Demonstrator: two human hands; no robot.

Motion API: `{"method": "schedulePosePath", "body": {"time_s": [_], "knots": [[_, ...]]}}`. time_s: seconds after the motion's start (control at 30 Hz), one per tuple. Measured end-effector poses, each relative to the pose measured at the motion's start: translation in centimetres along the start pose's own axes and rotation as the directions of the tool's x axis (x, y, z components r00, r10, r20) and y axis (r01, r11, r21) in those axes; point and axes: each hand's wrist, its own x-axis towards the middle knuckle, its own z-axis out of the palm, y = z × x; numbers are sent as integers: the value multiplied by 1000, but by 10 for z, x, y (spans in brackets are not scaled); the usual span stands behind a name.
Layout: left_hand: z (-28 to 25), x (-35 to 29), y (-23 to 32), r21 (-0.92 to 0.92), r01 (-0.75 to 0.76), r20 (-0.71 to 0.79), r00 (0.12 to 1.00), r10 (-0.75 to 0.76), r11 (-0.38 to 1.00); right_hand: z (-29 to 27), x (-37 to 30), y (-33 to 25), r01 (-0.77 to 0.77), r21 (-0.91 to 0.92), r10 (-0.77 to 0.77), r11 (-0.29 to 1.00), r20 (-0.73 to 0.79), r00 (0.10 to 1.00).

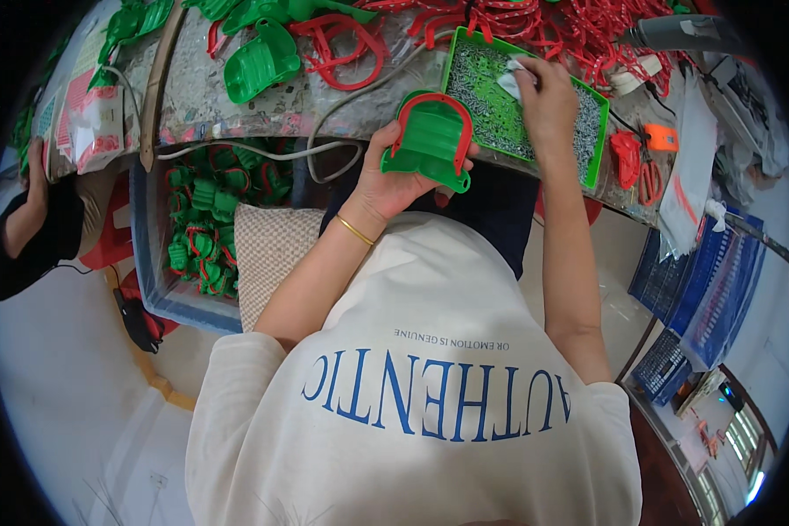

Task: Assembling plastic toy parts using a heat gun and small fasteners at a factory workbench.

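Green scoop point(431, 140) — left-hand fingers point(386, 145) around it

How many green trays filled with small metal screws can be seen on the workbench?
1. The green tray lies on the workbench, under the right hand, right of the green-and-red part held by the left hand. Others may be hidden.

Cream short-sleeved T-shirt point(430, 351) — blue lettering (large, across the chest) — thin gold bangle point(355, 231) on left wrist.
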Motion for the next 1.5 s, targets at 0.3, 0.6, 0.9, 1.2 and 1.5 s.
{"method": "schedulePosePath", "body": {"time_s": [0.3, 0.6, 0.9, 1.2, 1.5], "knots": [[-2, 2, 1, 28, -11, 6, 1000, 10, 1000, 10, 7, -13, 173, 23, -174, 985, 66, 983], [2, -1, 0, 64, -32, -18, 999, 34, 997, 19, 5, -25, 199, -89, -198, 976, 17, 980], [-5, 1, 1, 25, -12, 8, 1000, 12, 1000, -1, -1, -22, 92, 356, -217, 930, 329, 919], [-10, -17, 2, -205, 32, 57, 998, -21, 978, -13, -8, -17, -20, 367, -111, 930, 334, 936], [-18, -29, 8, -235, 14, 106, 994, 11, 972, -49, -4, 6, -34, 372, -166, 928, 494, 853]]}}
